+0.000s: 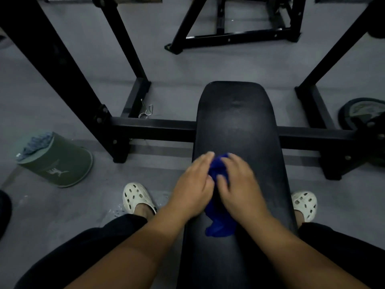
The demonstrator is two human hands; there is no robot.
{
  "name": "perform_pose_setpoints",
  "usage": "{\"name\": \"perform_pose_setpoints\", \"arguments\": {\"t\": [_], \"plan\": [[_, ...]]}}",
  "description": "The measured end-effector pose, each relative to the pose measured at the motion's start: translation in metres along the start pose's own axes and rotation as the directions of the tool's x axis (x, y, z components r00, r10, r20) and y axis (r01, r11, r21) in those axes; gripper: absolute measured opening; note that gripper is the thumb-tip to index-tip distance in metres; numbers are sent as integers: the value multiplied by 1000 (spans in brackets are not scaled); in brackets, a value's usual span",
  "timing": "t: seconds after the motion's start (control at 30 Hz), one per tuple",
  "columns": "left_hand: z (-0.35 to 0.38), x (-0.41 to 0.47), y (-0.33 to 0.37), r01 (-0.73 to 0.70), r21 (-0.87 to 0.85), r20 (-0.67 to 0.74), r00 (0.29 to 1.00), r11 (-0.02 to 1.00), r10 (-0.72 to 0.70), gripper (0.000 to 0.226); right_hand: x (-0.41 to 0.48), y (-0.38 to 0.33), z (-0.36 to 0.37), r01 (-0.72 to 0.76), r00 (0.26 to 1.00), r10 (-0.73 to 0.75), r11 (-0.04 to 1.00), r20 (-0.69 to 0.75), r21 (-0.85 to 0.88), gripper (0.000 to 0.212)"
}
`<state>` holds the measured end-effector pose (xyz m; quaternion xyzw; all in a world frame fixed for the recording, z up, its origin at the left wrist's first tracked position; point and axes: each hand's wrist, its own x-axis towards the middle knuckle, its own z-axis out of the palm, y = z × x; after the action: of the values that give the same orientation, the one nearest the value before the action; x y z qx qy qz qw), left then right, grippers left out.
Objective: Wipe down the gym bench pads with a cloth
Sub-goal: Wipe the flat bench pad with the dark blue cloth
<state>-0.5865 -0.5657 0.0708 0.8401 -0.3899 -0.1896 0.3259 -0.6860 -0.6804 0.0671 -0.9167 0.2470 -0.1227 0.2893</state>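
The long black vinyl bench pad (235, 122) ran lengthwise away from the person, with a rounded far end and a dull, faintly scuffed top. A crumpled deep-blue cloth (218, 224) lay on the near half of this surface. It was bunched under the left hand (193, 188) and right hand (239, 184), and its loose tail trailed nearer.

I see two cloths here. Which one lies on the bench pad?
The dark blue cloth, pressed on the bench pad under the left hand and right hand. The other, a pale grey-blue cloth, sits in the green bucket on the floor.
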Motion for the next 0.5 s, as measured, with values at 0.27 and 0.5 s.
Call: {"name": "perform_pose_setpoints", "arguments": {"t": [0.27,0.5], "plan": [[35,-17,-13,-110,456,67,994,883,89,70,-41,68,-25,179,978,-123,906,167,-383,57],[46,-16,-11,-80,458,-13,995,885,97,61,-52,55,-20,87,992,-41,914,123,-397,57]]}}
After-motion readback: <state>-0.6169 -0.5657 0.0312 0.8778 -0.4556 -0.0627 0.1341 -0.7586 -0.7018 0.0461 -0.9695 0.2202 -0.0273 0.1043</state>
